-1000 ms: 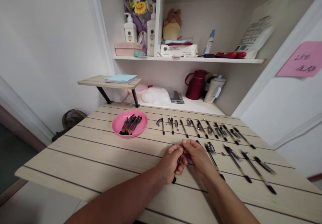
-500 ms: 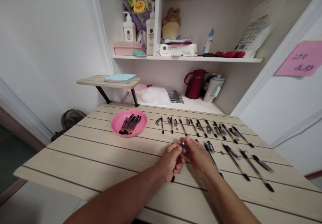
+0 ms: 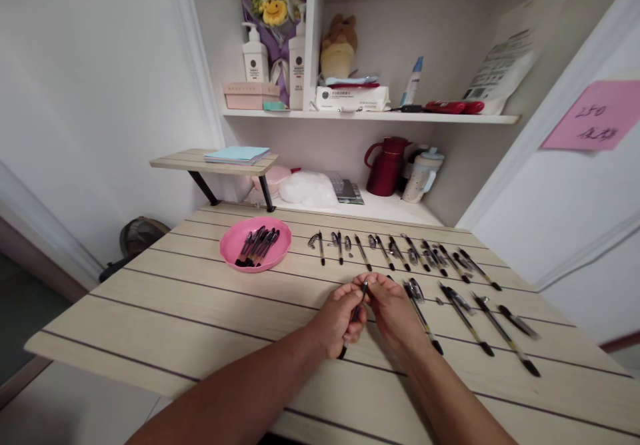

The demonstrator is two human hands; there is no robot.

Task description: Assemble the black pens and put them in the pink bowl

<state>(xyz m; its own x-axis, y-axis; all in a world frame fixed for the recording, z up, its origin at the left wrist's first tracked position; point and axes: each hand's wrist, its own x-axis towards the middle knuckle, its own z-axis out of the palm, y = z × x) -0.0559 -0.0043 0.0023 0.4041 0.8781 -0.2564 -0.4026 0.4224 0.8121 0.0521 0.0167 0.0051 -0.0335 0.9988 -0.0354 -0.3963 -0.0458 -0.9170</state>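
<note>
My left hand is wrapped round a black pen, whose tip points up and away from me and whose dark end pokes out below the fist. At the pen's tip, my right hand closes thumb and fingers in a pinch; whether a small part sits between them is hidden. To the right lie uncapped pens with black ends, one being a clear-barrelled pen with a loose cap beside it. Further back, a row of several pens lies with caps and small bits among them.
A pink tray holding several capped pens stands on the slatted table to the left. Behind it rises a small raised shelf with blue paper on top. A red thermos jug and a cup stand at the back.
My right fingers have drawn in closer over the pen's tip. The left hand keeps its grip, and the view has shifted slightly.
</note>
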